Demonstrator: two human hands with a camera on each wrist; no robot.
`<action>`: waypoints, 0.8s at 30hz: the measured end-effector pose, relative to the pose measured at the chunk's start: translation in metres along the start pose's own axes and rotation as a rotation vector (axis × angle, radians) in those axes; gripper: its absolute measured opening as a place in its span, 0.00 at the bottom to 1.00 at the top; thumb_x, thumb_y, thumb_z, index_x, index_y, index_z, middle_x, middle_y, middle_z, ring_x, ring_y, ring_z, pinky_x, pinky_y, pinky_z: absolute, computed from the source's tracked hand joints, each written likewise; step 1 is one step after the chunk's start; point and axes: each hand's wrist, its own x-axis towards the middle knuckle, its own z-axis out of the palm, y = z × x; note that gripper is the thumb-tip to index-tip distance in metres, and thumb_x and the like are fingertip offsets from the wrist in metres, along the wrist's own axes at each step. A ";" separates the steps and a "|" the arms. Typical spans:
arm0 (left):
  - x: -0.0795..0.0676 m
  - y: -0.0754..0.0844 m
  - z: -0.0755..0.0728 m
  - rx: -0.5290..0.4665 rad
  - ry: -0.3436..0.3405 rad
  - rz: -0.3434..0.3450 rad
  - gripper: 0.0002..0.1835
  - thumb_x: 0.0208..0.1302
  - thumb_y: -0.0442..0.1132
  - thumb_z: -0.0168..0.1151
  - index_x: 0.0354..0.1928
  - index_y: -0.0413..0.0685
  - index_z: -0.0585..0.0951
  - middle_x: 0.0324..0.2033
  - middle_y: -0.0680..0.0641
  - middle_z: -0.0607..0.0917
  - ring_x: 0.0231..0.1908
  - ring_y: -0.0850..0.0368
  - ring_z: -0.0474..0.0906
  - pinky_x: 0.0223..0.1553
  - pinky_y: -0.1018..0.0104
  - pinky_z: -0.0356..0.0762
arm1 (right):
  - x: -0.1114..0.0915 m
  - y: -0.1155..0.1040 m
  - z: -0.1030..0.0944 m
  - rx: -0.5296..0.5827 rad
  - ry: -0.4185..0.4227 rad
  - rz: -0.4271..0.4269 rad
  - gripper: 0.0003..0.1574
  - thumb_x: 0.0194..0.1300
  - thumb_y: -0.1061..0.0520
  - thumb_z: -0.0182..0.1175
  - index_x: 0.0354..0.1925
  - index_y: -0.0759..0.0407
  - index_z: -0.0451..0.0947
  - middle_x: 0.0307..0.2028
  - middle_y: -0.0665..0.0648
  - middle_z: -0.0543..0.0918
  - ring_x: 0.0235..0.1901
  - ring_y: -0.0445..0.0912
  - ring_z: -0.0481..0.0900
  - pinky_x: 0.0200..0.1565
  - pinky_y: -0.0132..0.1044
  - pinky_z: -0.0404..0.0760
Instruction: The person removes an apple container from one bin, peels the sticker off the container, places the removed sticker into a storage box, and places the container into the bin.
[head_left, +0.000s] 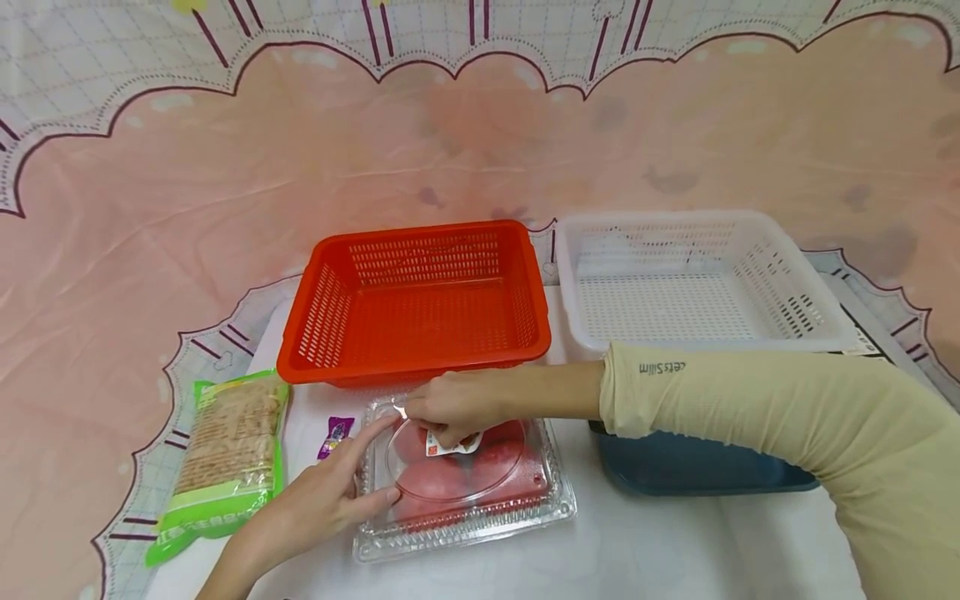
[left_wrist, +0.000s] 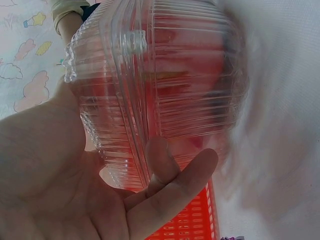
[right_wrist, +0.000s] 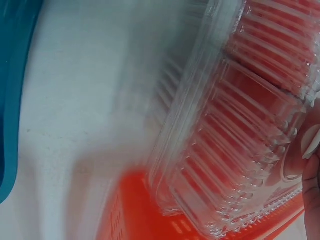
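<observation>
A clear plastic clamshell box [head_left: 457, 537] with red round fruit [head_left: 435, 479] inside lies on the white table. My right hand [head_left: 461, 404] is over its lid with curled fingers, right at a small white label [head_left: 441, 444]. Whether these fingers pinch anything, I cannot tell. My left hand [head_left: 322, 500] rests at the box's left side, thumb and forefinger spread over the lid's edge. The left wrist view has its other fingers [left_wrist: 172, 195] lying along the ribbed side wall. Most of the right hand is out of frame in the right wrist view.
Behind the box stands a red basket [head_left: 420, 367], with a white basket [head_left: 705, 342] to its right. A dark blue container [head_left: 705, 467] is partly under the right sleeve [head_left: 750, 400]. To the left lie a green-edged bag [head_left: 225, 450] and a small purple packet [head_left: 335, 435].
</observation>
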 end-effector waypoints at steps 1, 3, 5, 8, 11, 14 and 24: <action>0.000 0.000 0.000 0.002 0.001 0.000 0.45 0.58 0.64 0.62 0.73 0.78 0.49 0.69 0.46 0.64 0.49 0.50 0.74 0.47 0.46 0.81 | 0.000 0.000 0.000 0.030 0.001 0.001 0.07 0.57 0.67 0.56 0.33 0.57 0.71 0.30 0.52 0.77 0.22 0.33 0.73 0.23 0.18 0.72; 0.000 0.000 0.000 0.005 0.005 0.002 0.46 0.58 0.64 0.62 0.73 0.78 0.49 0.69 0.46 0.65 0.50 0.50 0.73 0.48 0.45 0.81 | -0.002 0.001 0.000 0.088 0.001 0.007 0.08 0.57 0.68 0.56 0.35 0.58 0.71 0.30 0.51 0.75 0.20 0.32 0.73 0.23 0.19 0.73; 0.000 0.000 0.000 0.005 0.005 0.001 0.46 0.58 0.64 0.63 0.73 0.78 0.49 0.68 0.46 0.65 0.47 0.52 0.74 0.46 0.48 0.81 | -0.002 0.002 0.001 0.129 0.003 0.011 0.09 0.57 0.69 0.55 0.37 0.59 0.72 0.31 0.50 0.75 0.20 0.32 0.73 0.23 0.19 0.74; 0.000 0.000 0.000 -0.003 -0.004 -0.009 0.46 0.58 0.63 0.63 0.73 0.78 0.49 0.66 0.46 0.66 0.41 0.55 0.73 0.41 0.57 0.81 | -0.004 0.004 0.001 0.123 0.016 -0.008 0.09 0.58 0.68 0.55 0.38 0.59 0.74 0.35 0.51 0.76 0.21 0.31 0.73 0.24 0.18 0.75; 0.001 0.000 0.001 -0.011 -0.009 -0.012 0.45 0.58 0.63 0.63 0.73 0.80 0.48 0.64 0.47 0.67 0.35 0.58 0.72 0.33 0.66 0.74 | -0.006 0.005 0.002 0.104 0.038 -0.040 0.06 0.60 0.66 0.55 0.36 0.58 0.75 0.36 0.53 0.77 0.24 0.31 0.73 0.26 0.17 0.74; 0.000 -0.001 0.001 -0.005 -0.003 0.001 0.45 0.58 0.63 0.63 0.72 0.81 0.48 0.64 0.47 0.67 0.34 0.59 0.71 0.32 0.67 0.72 | -0.010 0.006 0.002 0.100 0.078 -0.070 0.04 0.62 0.65 0.55 0.34 0.57 0.75 0.34 0.53 0.76 0.28 0.34 0.74 0.29 0.16 0.73; 0.000 -0.002 0.002 0.026 0.008 0.015 0.45 0.59 0.66 0.60 0.72 0.84 0.46 0.70 0.43 0.63 0.54 0.42 0.75 0.48 0.39 0.79 | -0.020 0.000 0.007 -0.034 0.145 -0.033 0.03 0.69 0.58 0.56 0.36 0.52 0.76 0.36 0.50 0.76 0.32 0.37 0.72 0.31 0.15 0.68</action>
